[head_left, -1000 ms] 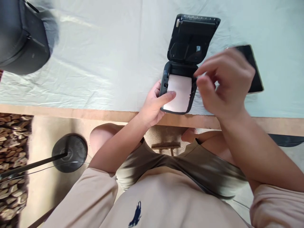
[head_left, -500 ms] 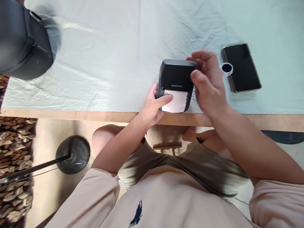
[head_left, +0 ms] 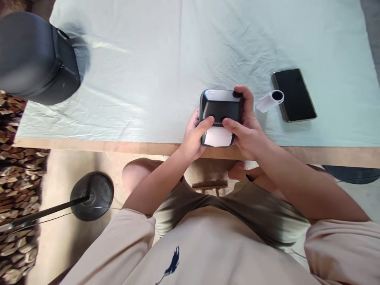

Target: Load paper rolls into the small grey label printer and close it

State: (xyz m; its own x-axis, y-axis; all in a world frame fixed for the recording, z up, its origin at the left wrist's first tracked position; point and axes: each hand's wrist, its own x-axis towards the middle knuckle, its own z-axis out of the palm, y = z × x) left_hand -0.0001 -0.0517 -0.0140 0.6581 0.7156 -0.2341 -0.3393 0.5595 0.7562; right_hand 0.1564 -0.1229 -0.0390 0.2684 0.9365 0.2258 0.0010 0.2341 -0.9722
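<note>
A small black label printer (head_left: 220,107) sits near the table's front edge with its lid down and a strip of white paper (head_left: 218,137) sticking out toward me. My left hand (head_left: 194,136) grips its left side, thumb across the front of the lid. My right hand (head_left: 246,126) grips the right side, thumb pressing on the lid and fingers wrapped round the far corner.
A white paper roll (head_left: 269,101) lies just right of the printer, beside a black phone (head_left: 293,95). A black zip case (head_left: 35,57) stands at the far left. The pale cloth (head_left: 142,71) covers the wooden table (head_left: 89,145). A lamp base (head_left: 92,196) sits on the floor.
The printer's lid went from standing open to fully down. My right hand came off the lid's edge and now clasps the printer's right side; the printer sits slightly nearer the table edge.
</note>
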